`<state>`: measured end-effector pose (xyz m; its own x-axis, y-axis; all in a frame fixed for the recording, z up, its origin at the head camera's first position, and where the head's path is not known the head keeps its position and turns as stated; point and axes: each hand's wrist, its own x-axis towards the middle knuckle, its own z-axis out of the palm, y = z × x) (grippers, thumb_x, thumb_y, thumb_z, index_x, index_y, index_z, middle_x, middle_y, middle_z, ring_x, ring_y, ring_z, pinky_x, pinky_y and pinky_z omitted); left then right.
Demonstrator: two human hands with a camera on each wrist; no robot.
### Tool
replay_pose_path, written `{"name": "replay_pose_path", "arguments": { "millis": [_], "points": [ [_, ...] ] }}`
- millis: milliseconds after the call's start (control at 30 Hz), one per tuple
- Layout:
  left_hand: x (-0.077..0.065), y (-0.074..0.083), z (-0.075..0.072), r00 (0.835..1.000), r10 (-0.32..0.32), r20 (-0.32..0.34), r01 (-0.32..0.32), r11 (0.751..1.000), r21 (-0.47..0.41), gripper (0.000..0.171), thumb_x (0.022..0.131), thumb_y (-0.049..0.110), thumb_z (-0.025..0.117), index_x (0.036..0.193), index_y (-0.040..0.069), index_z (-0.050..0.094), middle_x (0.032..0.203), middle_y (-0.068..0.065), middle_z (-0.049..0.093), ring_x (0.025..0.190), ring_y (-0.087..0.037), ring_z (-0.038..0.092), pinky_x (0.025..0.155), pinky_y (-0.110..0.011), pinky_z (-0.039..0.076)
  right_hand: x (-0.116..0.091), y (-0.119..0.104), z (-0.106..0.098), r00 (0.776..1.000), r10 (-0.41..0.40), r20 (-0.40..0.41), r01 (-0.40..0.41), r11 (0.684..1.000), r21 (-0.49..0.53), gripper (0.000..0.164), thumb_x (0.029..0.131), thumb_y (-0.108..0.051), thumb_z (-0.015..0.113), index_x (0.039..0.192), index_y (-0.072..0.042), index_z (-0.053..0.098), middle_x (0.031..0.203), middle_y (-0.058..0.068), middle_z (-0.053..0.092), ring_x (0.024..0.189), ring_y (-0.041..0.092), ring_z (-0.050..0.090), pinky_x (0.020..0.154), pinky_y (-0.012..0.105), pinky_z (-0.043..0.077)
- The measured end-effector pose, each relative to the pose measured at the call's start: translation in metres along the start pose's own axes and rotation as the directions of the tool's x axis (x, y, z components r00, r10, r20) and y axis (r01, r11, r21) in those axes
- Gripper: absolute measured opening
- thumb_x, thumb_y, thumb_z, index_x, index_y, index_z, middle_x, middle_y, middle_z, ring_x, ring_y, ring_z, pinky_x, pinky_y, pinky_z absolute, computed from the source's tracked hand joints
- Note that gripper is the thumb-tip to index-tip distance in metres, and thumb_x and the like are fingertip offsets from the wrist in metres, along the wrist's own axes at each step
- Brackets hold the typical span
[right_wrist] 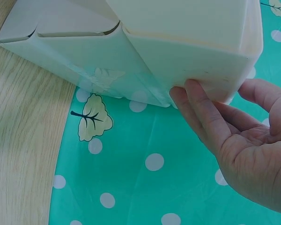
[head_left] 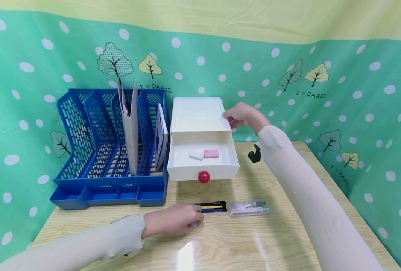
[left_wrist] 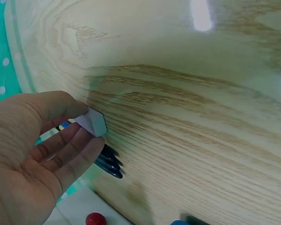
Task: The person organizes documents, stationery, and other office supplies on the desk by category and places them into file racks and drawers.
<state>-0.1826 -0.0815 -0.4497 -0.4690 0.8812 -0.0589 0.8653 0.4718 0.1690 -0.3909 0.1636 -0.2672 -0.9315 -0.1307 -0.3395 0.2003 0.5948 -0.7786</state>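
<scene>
Pickup seems the step: left hand (head_left: 173, 221) pinches a small white rectangular block (left_wrist: 92, 123) near slim black-ended pens (head_left: 214, 207), perhaps clear of the pale wooden table (head_left: 234, 248); right hand (head_left: 242, 113), fingers extended, touches the white plastic drawer box (head_left: 198, 113); next calls for steady lifting

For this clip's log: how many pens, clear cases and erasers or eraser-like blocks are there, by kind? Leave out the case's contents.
Erasers in the drawer, one pink, one white: 2
Eraser-like block in the left hand: 1
Pens on the table: 3
Clear case: 1
Total: 7
</scene>
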Motion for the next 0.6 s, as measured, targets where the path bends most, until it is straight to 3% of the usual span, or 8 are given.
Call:
{"name": "replay_pose_path", "arguments": {
  "millis": [233, 600],
  "points": [
    [0.008, 0.002, 0.001, 1.000, -0.007, 0.018, 0.007, 1.000, 0.029, 0.011, 0.089, 0.007, 0.072, 0.093, 0.017, 0.071, 0.083, 0.009, 0.057, 0.069, -0.001, 0.046, 0.061, -0.012, 0.042, -0.002, 0.000, 0.001, 1.000, 0.001, 0.007, -0.001, 1.000, 0.005, 0.038, 0.105, -0.022, 0.056, 0.133, 0.003, 0.059, 0.120, 0.016, 0.062, 0.099, 0.024, 0.069, 0.096, 0.037, 0.058],
    [0.014, 0.001, -0.005, 1.000, 0.008, 0.002, -0.008, 1.000, 0.013, 0.016, 0.084, 0.003, 0.076, 0.092, 0.016, 0.071, 0.082, 0.008, 0.057, 0.068, -0.001, 0.046, 0.060, -0.010, 0.041, -0.003, -0.001, 0.000, 1.000, 0.002, 0.001, -0.002, 1.000, -0.001, 0.037, 0.105, -0.022, 0.055, 0.132, 0.003, 0.059, 0.118, 0.015, 0.062, 0.097, 0.024, 0.069, 0.094, 0.036, 0.059]
  ]
}}
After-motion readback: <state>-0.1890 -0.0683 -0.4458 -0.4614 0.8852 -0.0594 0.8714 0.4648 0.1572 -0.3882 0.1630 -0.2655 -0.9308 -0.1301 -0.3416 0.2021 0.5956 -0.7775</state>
